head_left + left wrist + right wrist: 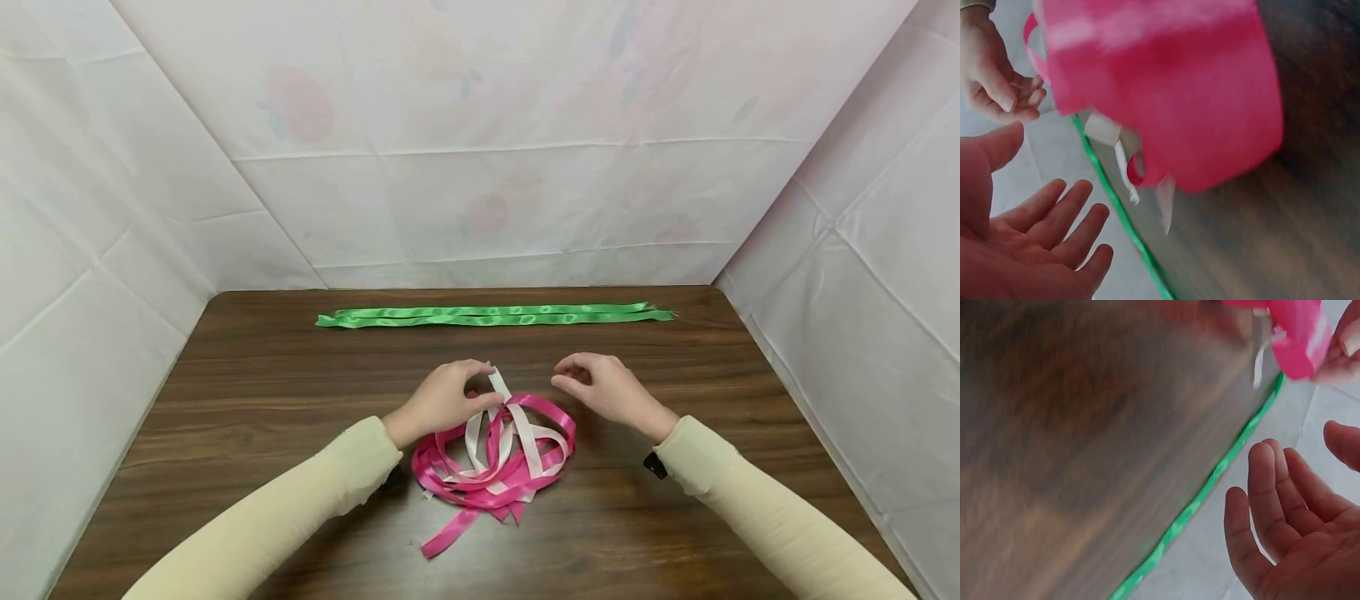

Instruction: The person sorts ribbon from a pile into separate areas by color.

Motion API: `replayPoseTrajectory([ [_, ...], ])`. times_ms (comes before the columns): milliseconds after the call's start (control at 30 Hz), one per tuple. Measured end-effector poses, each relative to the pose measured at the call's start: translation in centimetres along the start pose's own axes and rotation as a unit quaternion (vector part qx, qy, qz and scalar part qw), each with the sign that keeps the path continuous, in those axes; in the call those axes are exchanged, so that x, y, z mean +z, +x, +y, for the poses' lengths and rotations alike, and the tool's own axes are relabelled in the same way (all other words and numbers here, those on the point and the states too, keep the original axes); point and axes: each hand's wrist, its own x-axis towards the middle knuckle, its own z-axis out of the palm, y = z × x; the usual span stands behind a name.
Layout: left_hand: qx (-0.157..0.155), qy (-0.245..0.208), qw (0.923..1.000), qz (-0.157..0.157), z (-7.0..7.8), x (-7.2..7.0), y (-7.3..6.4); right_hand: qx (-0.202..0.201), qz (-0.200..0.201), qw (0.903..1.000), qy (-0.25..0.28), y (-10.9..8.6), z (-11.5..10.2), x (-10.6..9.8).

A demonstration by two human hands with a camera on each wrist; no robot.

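A loose, looped pile of pink ribbon [498, 498] and white ribbon [527, 439] lies on the table, with a white end jutting out at the back. My left hand [444, 402] is at the pile's back left edge, thumb and fingers apart near that white end. In the left wrist view this left hand [1047, 240] has spread, relaxed fingers with nothing between them; pink loops [1210, 94] loom large beside it. To the right of the pile my right hand [609, 390] hovers, holding nothing. Its fingers are loosely bent, as the right wrist view of the right hand [1297, 519] confirms.
Green ribbon strips [487, 316] lie side by side along the back of the dark wooden table [262, 375]. White cloth [480, 200] with a faint fruit print hangs behind, and plain white cloth stands on both sides. One pink tail [448, 535] points toward the front.
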Motion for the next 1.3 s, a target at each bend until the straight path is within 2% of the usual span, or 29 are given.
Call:
replayPoseTrajectory([
  [267,0.029,0.0,0.999,-0.034,-0.4,1.3,0.6,0.019,-0.042,0.9989,0.001,-0.3,-0.4,1.9],
  [500,0.024,0.02,0.9984,-0.047,-0.4,1.9,0.4,0.011,-0.053,0.9985,0.01,-0.5,-0.5,2.6],
  [700,0.069,0.077,0.9943,-0.027,-0.1,2.4,-0.4,0.019,-0.078,0.9963,0.029,-0.8,-0.5,2.9],
  [833,0.087,0.093,0.9917,-0.019,0.3,2.8,-1.1,0.018,-0.091,0.9951,0.035,-1.2,-0.7,3.0],
  [1000,0.096,0.096,0.9906,-0.014,0.6,3.4,-1.9,0.011,-0.098,0.9936,0.054,-1.7,-1.1,3.2],
  [1300,0.086,0.088,0.9924,-0.009,0.9,3.5,-3.1,0.004,-0.099,0.9933,0.06,-2.2,-1.4,3.5],
])
